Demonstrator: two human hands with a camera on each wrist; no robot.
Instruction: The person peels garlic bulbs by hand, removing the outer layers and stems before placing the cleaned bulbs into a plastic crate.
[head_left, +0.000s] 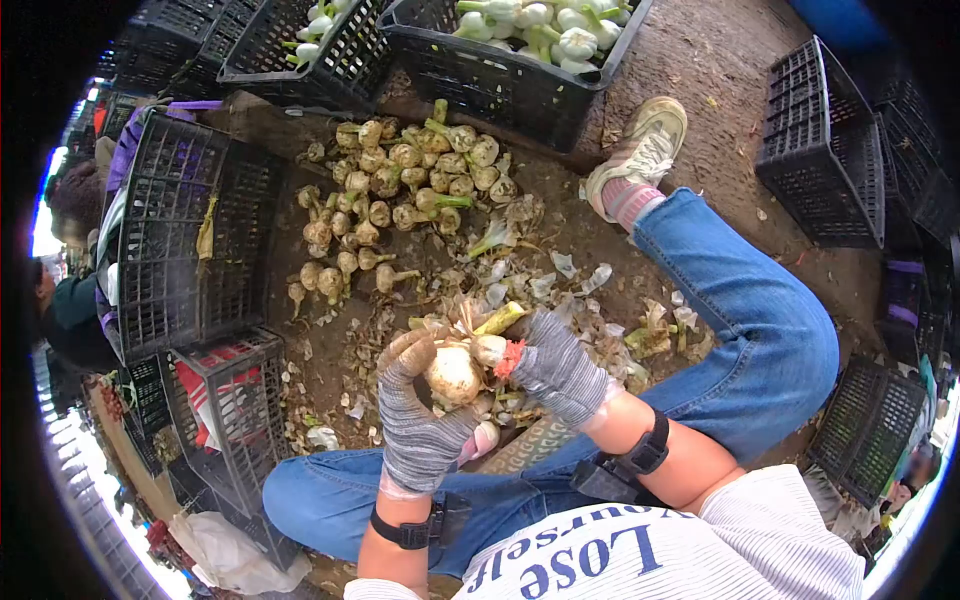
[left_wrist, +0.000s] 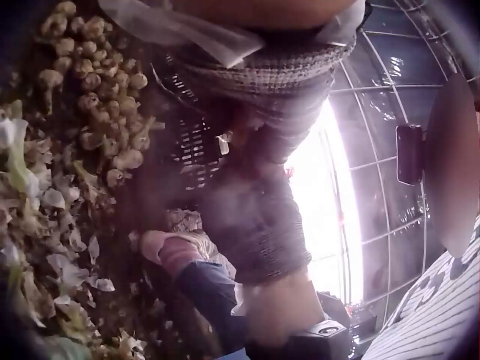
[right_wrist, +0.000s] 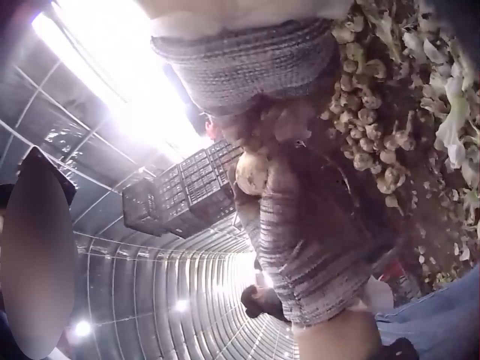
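Note:
Both hands wear grey striped knit gloves and meet in front of the lap. In the head view my left hand (head_left: 415, 400) grips a large pale garlic bulb (head_left: 453, 376), fingers curled round its left side. My right hand (head_left: 565, 370) pinches a smaller garlic bulb (head_left: 488, 350) close beside it, with a red-orange patch at the thumb. A thick yellow-green stem (head_left: 500, 319) sticks out above the right fingers. Seen from the right wrist, a pale bulb (right_wrist: 251, 174) shows between the gloves. The left wrist view is dark around the fingers, hiding the hold.
Untrimmed garlic bulbs (head_left: 400, 170) lie heaped on the ground ahead, with peeled skins (head_left: 545, 285) scattered nearer. Behind them stands a black crate (head_left: 480, 75) of cleaned garlic. Other crates (head_left: 195, 220) stand left and right (head_left: 820, 150). The person's jean-clad legs (head_left: 740, 310) frame the work area.

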